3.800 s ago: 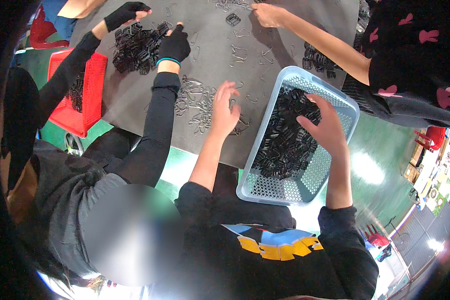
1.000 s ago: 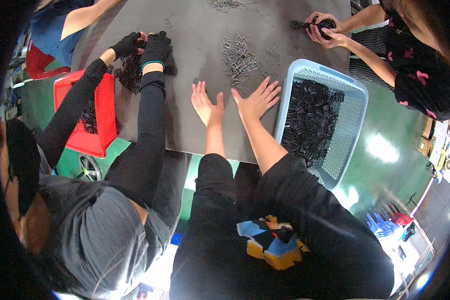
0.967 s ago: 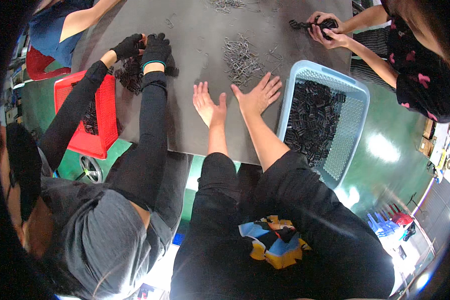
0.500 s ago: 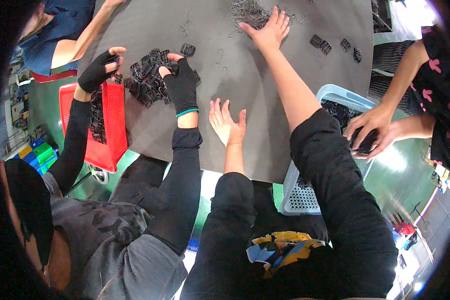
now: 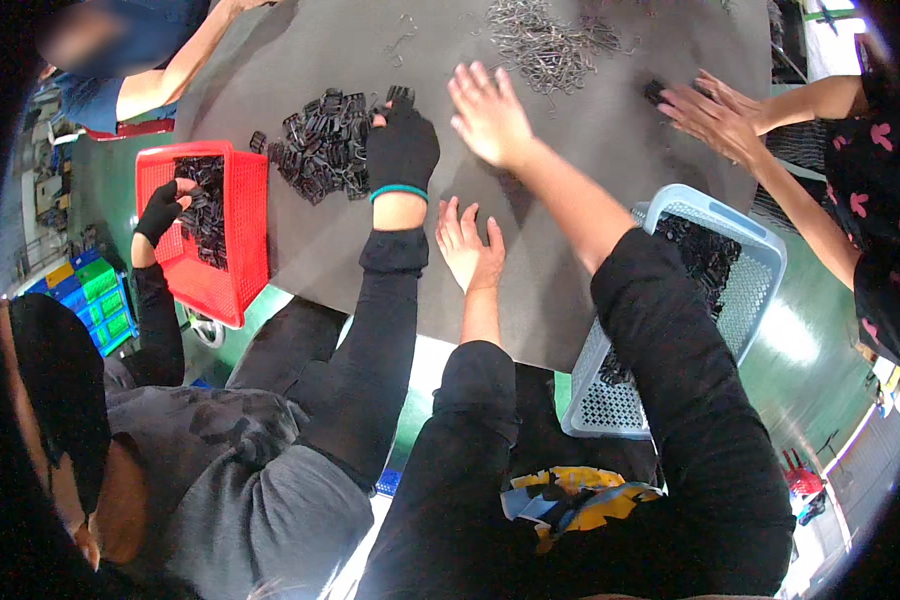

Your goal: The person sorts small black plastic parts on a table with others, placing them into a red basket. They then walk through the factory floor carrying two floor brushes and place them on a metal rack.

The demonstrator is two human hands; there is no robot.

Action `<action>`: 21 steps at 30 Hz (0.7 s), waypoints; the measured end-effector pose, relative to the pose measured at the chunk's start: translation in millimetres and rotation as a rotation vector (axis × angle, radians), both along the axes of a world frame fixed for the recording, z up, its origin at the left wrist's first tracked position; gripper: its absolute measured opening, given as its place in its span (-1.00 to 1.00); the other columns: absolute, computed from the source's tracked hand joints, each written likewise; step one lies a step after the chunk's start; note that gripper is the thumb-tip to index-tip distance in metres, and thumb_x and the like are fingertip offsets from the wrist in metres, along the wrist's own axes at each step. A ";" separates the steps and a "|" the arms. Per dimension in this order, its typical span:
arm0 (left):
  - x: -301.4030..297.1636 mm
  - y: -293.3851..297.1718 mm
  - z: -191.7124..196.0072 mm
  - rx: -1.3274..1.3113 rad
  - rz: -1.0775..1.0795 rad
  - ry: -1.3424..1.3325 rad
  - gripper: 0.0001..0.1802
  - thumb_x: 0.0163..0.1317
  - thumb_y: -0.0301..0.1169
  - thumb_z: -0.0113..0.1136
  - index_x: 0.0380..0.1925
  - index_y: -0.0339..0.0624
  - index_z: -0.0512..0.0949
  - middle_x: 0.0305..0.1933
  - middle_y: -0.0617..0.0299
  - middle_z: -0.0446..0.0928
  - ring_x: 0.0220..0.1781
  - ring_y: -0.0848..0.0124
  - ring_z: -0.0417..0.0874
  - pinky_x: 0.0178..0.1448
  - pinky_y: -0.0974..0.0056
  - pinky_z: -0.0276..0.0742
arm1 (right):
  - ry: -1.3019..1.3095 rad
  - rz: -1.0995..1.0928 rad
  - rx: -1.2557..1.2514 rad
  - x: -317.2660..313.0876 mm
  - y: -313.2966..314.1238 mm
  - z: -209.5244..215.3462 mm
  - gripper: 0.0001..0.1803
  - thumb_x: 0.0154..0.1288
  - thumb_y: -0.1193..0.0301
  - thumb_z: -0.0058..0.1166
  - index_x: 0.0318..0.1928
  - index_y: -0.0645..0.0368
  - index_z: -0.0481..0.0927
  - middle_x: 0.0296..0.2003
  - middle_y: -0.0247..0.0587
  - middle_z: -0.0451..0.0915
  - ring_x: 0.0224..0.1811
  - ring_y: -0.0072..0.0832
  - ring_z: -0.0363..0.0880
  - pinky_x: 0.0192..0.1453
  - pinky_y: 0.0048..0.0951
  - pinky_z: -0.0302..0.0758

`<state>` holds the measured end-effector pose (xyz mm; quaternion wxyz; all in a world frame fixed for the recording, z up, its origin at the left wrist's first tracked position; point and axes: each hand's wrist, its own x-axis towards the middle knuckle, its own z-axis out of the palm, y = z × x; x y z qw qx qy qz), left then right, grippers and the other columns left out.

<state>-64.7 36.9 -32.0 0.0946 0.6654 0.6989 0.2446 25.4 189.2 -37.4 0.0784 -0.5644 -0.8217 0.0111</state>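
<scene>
Left hand [image 5: 470,252]: held near the body, fingers [image 5: 452,224] loosely parted and slightly curled, thumb [image 5: 496,236] set apart. Left forearm [image 5: 481,316]: bared, directed nearly straight forward. Right hand [image 5: 493,120]: placed farther forward, fingers extended, slightly blurred. Right forearm [image 5: 568,198]: bared, stretched forward, angled leftward.

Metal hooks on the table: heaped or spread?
Mostly heaped: the metal hooks lie tangled together beyond the right hand, a few apart.

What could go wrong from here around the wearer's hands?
The right hand, close to the metal hooks, might scatter some. The right sleeve overlaps the light-blue basket in view and could nudge it. The neighbour's gloved hand sits near the left hand, so they might bump.
</scene>
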 end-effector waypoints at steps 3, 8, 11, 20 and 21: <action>-3.0 -16.8 4.1 -0.033 0.089 0.036 -0.70 -0.15 -0.38 0.03 -0.33 -0.16 0.34 -0.05 0.11 0.21 0.07 0.17 0.15 0.07 0.10 0.06 | -0.128 -0.010 0.071 11.1 43.6 -1.0 -0.47 0.11 0.15 -0.41 0.06 0.17 0.09 0.11 -0.19 0.00 0.20 -0.33 -0.19 0.18 -0.16 -0.24; -2.2 -7.6 2.6 -0.017 0.021 -0.018 -0.67 -0.15 -0.38 0.03 -0.30 -0.15 0.32 -0.03 0.10 0.18 0.07 0.15 0.14 0.06 0.09 0.06 | -0.383 -0.251 -0.057 39.2 77.9 28.4 -0.53 0.10 0.22 -0.39 0.02 0.16 0.14 0.10 -0.16 0.03 0.19 -0.32 -0.17 0.18 -0.16 -0.25; -1.3 -5.8 0.7 -0.021 0.034 -0.005 -0.67 -0.15 -0.38 0.03 -0.30 -0.17 0.32 -0.03 0.08 0.18 0.07 0.14 0.13 0.06 0.09 0.06 | -0.071 -0.063 -0.034 5.5 73.6 46.9 -0.57 0.05 0.32 -0.33 -0.01 0.12 0.21 0.08 -0.16 0.06 0.18 -0.31 -0.13 0.18 -0.18 -0.19; -1.4 -15.2 7.5 -0.040 0.046 0.058 -0.66 -0.15 -0.37 0.02 -0.29 -0.18 0.31 -0.03 0.09 0.19 0.08 0.13 0.12 0.08 0.07 0.04 | -0.089 -0.004 -0.062 -42.2 105.5 -4.3 -0.52 0.10 0.26 -0.33 0.05 0.15 0.11 0.11 -0.25 0.02 0.18 -0.37 -0.12 0.20 -0.22 -0.22; 1.5 -2.8 6.4 -0.033 0.007 0.057 -0.66 -0.14 -0.34 0.02 -0.28 -0.14 0.31 -0.04 0.09 0.20 0.06 0.13 0.15 0.07 0.08 0.05 | -0.192 -0.112 -0.072 -9.9 113.3 -5.1 -0.50 0.10 0.23 -0.32 0.06 0.16 0.09 0.11 -0.23 0.00 0.19 -0.37 -0.14 0.19 -0.22 -0.23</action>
